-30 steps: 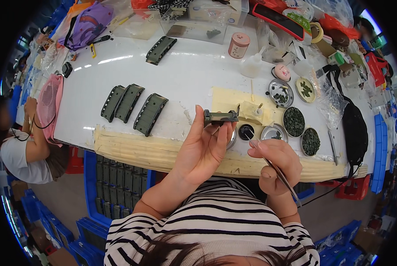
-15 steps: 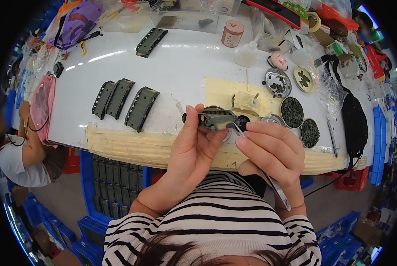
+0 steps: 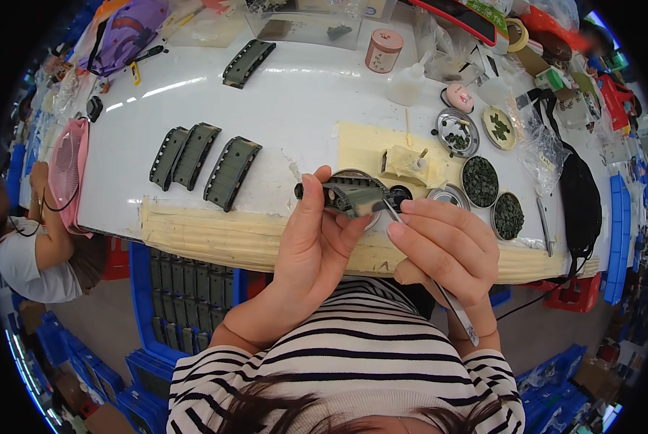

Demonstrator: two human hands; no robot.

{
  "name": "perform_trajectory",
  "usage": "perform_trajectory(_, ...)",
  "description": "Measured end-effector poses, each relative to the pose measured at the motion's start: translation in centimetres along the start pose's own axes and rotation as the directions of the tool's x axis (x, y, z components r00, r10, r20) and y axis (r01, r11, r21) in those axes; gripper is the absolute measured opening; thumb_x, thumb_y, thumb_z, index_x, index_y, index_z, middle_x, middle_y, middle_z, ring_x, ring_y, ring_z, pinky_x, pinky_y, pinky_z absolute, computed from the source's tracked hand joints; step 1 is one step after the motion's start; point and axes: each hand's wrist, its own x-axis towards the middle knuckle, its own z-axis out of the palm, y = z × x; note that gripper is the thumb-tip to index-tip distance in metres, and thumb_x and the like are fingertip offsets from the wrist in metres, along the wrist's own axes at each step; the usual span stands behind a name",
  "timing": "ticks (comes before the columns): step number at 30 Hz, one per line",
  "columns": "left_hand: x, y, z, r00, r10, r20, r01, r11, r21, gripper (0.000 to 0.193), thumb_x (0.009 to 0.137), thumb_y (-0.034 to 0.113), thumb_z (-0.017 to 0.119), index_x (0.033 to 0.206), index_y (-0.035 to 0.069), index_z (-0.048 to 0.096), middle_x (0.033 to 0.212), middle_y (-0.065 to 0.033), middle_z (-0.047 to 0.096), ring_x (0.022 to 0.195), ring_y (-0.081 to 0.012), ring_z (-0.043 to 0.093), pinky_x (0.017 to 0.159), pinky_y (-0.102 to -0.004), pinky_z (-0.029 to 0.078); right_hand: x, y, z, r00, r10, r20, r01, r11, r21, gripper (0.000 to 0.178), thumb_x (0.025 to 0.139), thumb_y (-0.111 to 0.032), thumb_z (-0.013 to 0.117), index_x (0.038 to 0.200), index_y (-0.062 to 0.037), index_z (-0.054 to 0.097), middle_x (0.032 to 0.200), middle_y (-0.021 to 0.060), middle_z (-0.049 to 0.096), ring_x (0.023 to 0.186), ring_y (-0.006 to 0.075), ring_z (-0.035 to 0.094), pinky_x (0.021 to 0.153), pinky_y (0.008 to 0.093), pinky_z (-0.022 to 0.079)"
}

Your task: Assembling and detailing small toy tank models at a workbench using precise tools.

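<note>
Over the table's front edge, my left hand (image 3: 303,242) pinches a green camouflage-painted model piece (image 3: 358,200) with a row of small wheel-like shapes along one side, tilted up. Closed around a pair of metal tweezers (image 3: 457,315), my right hand (image 3: 450,246) has their tips against the right end of that piece; what the tips grip is too small to make out. Similar green pieces lie on the table to the left: an overlapping pair (image 3: 194,155), a single one (image 3: 233,173) and another (image 3: 249,63) farther back.
Round tins of small dark green parts (image 3: 480,182) (image 3: 508,217) stand right of my hands, near a metal dish (image 3: 474,147). A yellow taped block (image 3: 405,165) sits behind my hands. Below the table, a blue crate (image 3: 145,304) holds more green pieces. Another person (image 3: 38,264) sits at left.
The model piece is turned slightly in my left hand, showing a little more of its wheeled side. The tweezers stay at its right end. The whole view has shifted a little.
</note>
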Motion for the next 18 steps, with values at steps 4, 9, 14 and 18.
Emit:
perform_trajectory(4,-0.13,-0.09,-0.05,1.000,0.003,0.012,-0.003,1.000,0.000,0.034,0.098,0.040,0.046,0.120,0.014,0.048,0.107,-0.0063,0.063,0.096,-0.0138,0.064,0.087,-0.0284,0.056,-0.18,0.01,0.21,1.000,-0.025,-0.008,0.025,1.000,-0.019,0.028,0.069,-0.011,0.070,0.096,-0.0022,0.069,0.086,0.0082,0.066,0.083,0.0253,0.068,0.066,0.0322,0.057)
perform_trajectory(9,0.00,-0.14,-0.14,1.000,-0.001,0.018,0.001,1.000,-0.005,0.033,0.099,0.039,0.046,0.120,0.014,0.048,0.108,-0.0059,0.063,0.097,-0.0139,0.064,0.087,-0.0285,0.055,-0.04,-0.11,0.14,1.000,-0.030,-0.004,0.030,0.999,-0.029,0.029,0.068,-0.010,0.069,0.095,-0.0016,0.069,0.085,0.0086,0.065,0.084,0.0253,0.068,0.066,0.0321,0.057)
perform_trajectory(14,0.02,-0.18,-0.13,1.000,0.000,0.015,0.000,1.000,0.017,0.033,0.098,0.040,0.047,0.119,0.015,0.049,0.107,-0.0046,0.063,0.097,-0.0135,0.064,0.086,-0.0283,0.055,-0.18,0.27,0.08,0.996,-0.088,0.015,0.088,0.994,-0.064,0.026,0.071,-0.012,0.070,0.096,-0.0022,0.069,0.083,0.0075,0.065,0.083,0.0249,0.067,0.066,0.0314,0.058)
perform_trajectory(18,0.28,0.05,-0.35,0.998,-0.064,0.007,0.064,0.995,-0.071,0.035,0.097,0.042,0.048,0.115,0.012,0.051,0.105,-0.0067,0.063,0.093,-0.0134,0.064,0.082,-0.0247,0.056,0.02,0.40,-0.22,0.998,-0.031,-0.056,0.035,0.997,0.069,0.022,0.079,-0.016,0.070,0.097,-0.0036,0.069,0.085,0.0082,0.066,0.081,0.0245,0.068,0.066,0.0318,0.057)
